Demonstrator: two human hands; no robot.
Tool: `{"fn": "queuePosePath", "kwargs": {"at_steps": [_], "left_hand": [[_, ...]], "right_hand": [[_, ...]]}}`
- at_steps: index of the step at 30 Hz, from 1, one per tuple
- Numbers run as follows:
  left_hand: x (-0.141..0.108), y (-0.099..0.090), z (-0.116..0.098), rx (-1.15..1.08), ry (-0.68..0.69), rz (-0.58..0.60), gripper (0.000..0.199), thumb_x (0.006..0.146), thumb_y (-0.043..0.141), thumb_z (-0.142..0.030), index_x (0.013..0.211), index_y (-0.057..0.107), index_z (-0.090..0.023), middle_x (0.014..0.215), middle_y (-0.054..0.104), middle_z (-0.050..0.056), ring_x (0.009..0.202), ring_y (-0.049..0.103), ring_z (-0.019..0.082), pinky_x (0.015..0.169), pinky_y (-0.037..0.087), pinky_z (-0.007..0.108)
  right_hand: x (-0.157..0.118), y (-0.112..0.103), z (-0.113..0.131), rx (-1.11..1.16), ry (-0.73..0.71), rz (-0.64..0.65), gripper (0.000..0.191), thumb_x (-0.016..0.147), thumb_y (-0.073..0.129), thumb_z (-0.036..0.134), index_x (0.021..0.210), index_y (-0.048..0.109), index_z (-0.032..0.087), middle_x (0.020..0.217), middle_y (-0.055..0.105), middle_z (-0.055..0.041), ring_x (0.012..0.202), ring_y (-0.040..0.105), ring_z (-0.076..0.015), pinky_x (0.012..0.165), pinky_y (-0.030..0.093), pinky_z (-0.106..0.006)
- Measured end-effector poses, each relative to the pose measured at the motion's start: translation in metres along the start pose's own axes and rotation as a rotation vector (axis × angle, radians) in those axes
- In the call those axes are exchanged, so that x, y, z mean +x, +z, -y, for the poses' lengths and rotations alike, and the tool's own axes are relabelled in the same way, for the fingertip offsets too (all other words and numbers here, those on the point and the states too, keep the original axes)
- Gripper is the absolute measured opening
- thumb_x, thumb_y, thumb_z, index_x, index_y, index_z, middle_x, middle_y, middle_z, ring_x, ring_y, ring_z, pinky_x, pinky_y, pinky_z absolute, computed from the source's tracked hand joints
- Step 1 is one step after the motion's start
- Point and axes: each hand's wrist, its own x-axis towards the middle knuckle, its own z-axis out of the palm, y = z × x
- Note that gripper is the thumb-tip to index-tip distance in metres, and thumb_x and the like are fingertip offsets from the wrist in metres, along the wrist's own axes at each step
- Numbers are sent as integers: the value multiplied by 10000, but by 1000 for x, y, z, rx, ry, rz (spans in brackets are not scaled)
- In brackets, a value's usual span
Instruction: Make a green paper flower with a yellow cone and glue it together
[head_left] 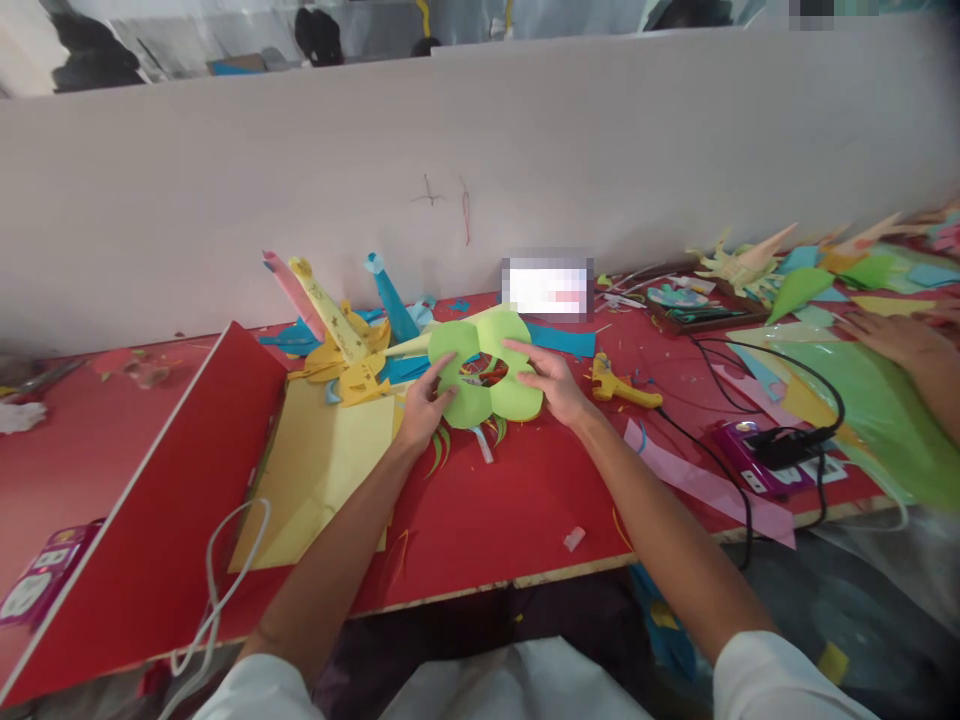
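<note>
A light green paper flower shape (469, 402) with an opening in its middle is held up over the red table (480, 520). My left hand (426, 405) pinches its left side, and my right hand (553, 383) grips its right side. Through the opening, small scraps show on the table. Thin green curved strips (441, 450) and a short pale strip (484, 445) lie just below the flower. Behind and left of it are a yellow patterned paper cone (326, 310), a blue cone (394, 298) and a pink cone (296, 290).
Yellow sheets (322, 470) lie left, beside a red divider (180, 490). A yellow glue gun (622, 385), pink strip (705, 485), purple box (754, 460) and black cables are right. Another person's hand (885, 335) rests at far right. A lit screen (547, 287) stands behind.
</note>
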Motion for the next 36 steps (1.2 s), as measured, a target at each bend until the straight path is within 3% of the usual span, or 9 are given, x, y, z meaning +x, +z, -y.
{"fn": "queuePosePath", "kwargs": {"at_steps": [7,18,23,27,29,32,36], "left_hand": [[-1,1,-6,-107,-19,-1,829,796,886,-342,1569,597,-265,1629,598,95,1480,590,362,1182,562,499],[-1,2,-7,-152,-13,20,888,811,885,-372,1622,529,-298,1649,577,93,1463,605,355,1157,585,481],[-1,6,-8,-149,61,1,1012,861,857,-447,1718,325,-360,1730,468,100,1518,553,330,1201,544,461],[0,8,-2,-170,10,-31,1226,829,887,-490,1760,99,-364,1692,506,143,1448,622,346,1157,576,483],[0,8,1,-107,-3,-24,1172,815,893,-512,1746,209,-319,1669,532,150,1446,619,366,1152,578,503],[-2,6,6,-27,-22,-14,928,841,849,-580,1633,475,-271,1609,602,128,1448,608,378,1168,565,533],[-5,7,4,-57,37,45,649,989,587,-725,1479,668,-309,1600,612,66,1574,479,356,1300,436,561]], "right_hand": [[3,-3,-3,36,12,-35,681,781,819,327,1454,716,336,1520,700,-15,1369,659,-331,1109,582,-483],[3,-4,-3,-2,7,-30,709,786,825,358,1482,696,329,1520,700,-23,1368,661,-334,1115,580,-484],[2,-2,-3,20,-10,-31,720,805,840,377,1503,669,343,1533,688,-13,1378,653,-326,1124,574,-475],[1,1,-3,9,-63,-12,770,847,832,428,1573,592,340,1603,626,-27,1430,613,-326,1162,551,-484],[1,3,-3,-20,-78,-11,806,870,817,480,1615,538,345,1587,636,-35,1441,601,-330,1173,546,-499],[2,5,-5,-101,-121,-39,809,886,812,534,1620,534,343,1583,632,-40,1483,557,-341,1238,485,-513],[2,9,-4,-212,-128,-49,760,911,772,634,1580,597,320,1515,674,-68,1500,525,-382,1276,424,-556]]}}
